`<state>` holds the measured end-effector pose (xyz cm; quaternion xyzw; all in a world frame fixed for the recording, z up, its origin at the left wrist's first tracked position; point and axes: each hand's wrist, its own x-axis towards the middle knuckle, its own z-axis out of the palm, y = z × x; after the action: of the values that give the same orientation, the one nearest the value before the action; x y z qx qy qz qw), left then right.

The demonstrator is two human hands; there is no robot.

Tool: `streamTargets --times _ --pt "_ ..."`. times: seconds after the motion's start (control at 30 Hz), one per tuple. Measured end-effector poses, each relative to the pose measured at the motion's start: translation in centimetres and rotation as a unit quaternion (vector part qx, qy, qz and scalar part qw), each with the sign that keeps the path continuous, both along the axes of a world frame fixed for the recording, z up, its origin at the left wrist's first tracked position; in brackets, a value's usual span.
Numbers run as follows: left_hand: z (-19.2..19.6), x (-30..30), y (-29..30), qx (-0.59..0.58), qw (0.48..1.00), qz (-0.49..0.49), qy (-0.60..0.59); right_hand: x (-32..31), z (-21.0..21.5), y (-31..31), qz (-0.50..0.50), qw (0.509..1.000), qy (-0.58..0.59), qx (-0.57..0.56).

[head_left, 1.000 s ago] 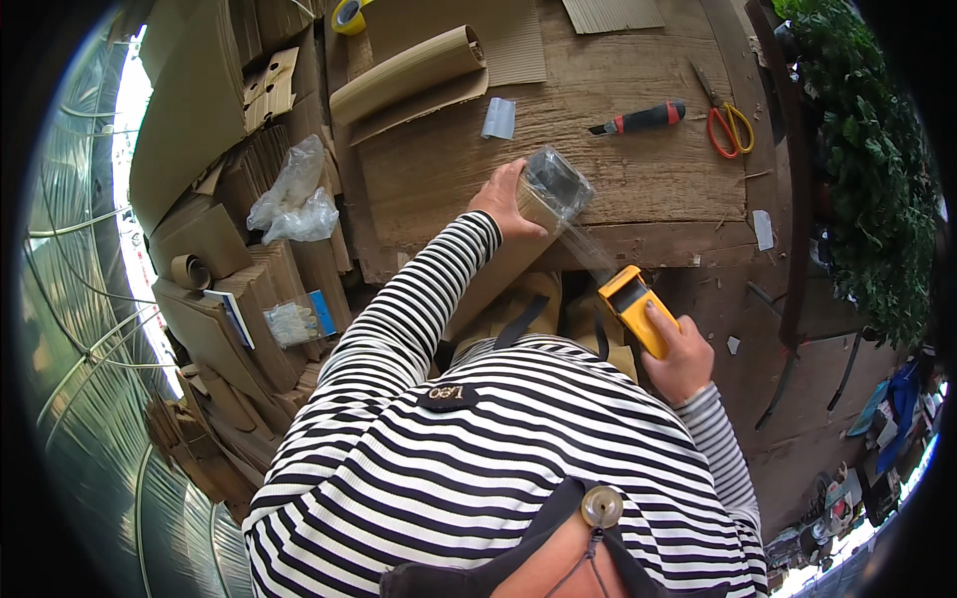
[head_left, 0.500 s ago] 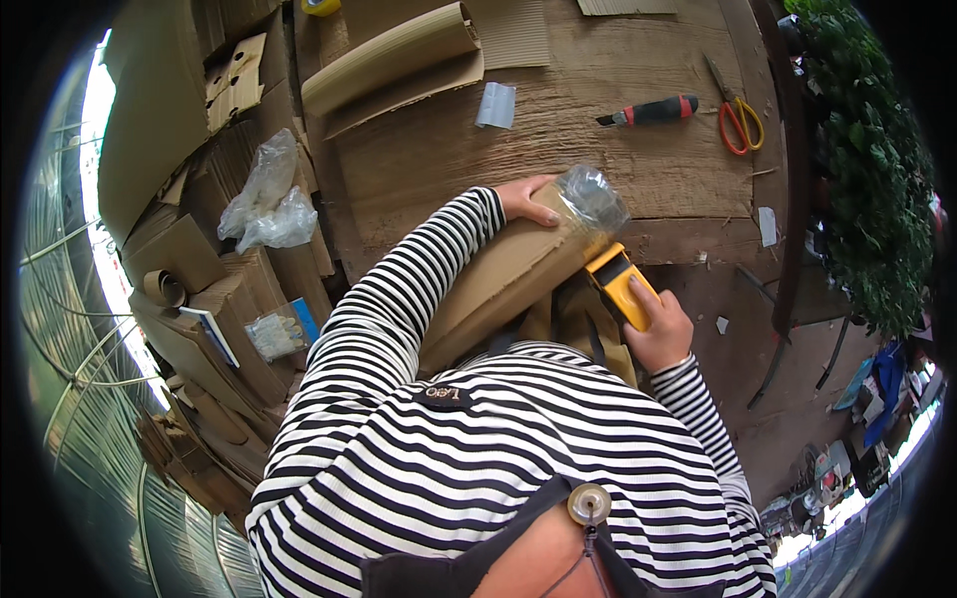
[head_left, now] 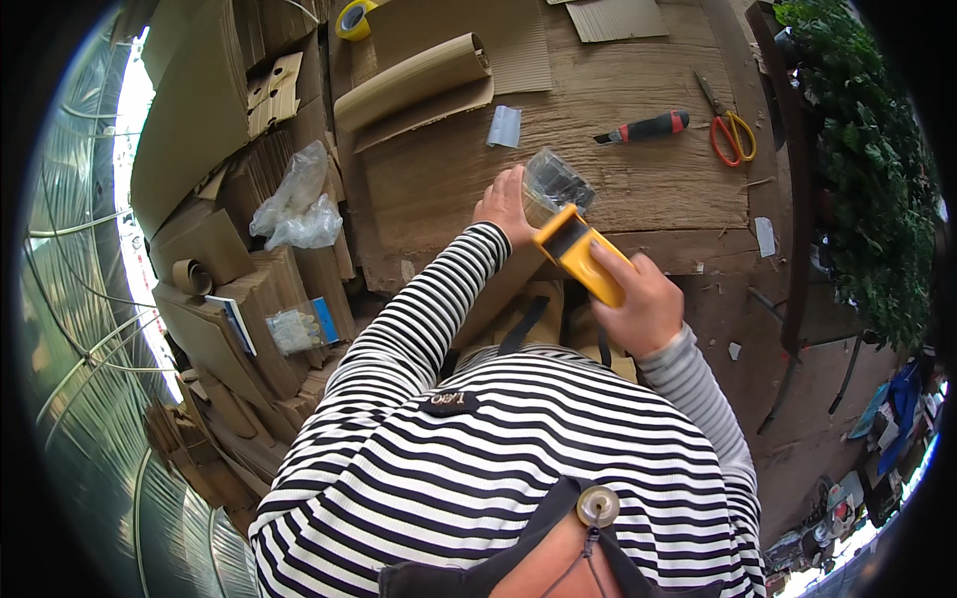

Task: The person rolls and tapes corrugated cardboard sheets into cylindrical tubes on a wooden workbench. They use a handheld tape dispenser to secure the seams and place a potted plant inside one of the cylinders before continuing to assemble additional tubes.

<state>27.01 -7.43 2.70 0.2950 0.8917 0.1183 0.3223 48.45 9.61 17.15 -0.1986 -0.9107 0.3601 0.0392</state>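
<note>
A long brown cardboard box (head_left: 510, 282) lies slantwise in front of my body, its far end capped by clear plastic (head_left: 560, 182) with something dark inside. My left hand (head_left: 505, 207) grips the box near that plastic end, thumb toward me. My right hand (head_left: 638, 297) is wrapped round a yellow, blocky hand tool (head_left: 593, 274) with a dark recess. The tool's front end is close against the box beside my left hand; whether it touches cannot be made out. My left forearm and the tool hide much of the box.
On the wooden table (head_left: 668, 189) lie a utility knife (head_left: 648, 128), orange-yellow scissors (head_left: 733, 130), a scrap of clear film (head_left: 504, 127), and rolled corrugated cardboard (head_left: 414, 85). Yellow tape (head_left: 354, 20) sits far left. Stacked cardboard and a plastic bag (head_left: 299, 204) stand left; greenery (head_left: 857, 169) rises right.
The yellow tool has moved left and up, from the box's right side to its end beside my left hand. The box has turned more upright, and its plastic end shifted left.
</note>
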Motion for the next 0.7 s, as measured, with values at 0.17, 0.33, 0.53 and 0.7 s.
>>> streamTargets --times 0.17,0.33,0.53,0.7 --pt "1.4 0.5 0.6 -0.029 0.999 -0.03 0.013 8.5 2.1 2.1 -0.017 0.998 -0.047 0.041" --pt "-0.3 -4.1 -0.3 0.052 0.994 -0.025 -0.095 6.0 -9.1 0.7 -0.013 0.994 -0.097 0.055" --pt "-2.4 -7.3 -0.4 0.089 0.979 -0.057 -0.173 1.5 -12.3 -0.3 -0.014 0.993 -0.114 0.02" --pt "-4.8 -3.2 2.0 0.119 0.875 -0.093 -0.46 8.4 -7.3 -1.1 -0.051 0.993 -0.102 0.009"
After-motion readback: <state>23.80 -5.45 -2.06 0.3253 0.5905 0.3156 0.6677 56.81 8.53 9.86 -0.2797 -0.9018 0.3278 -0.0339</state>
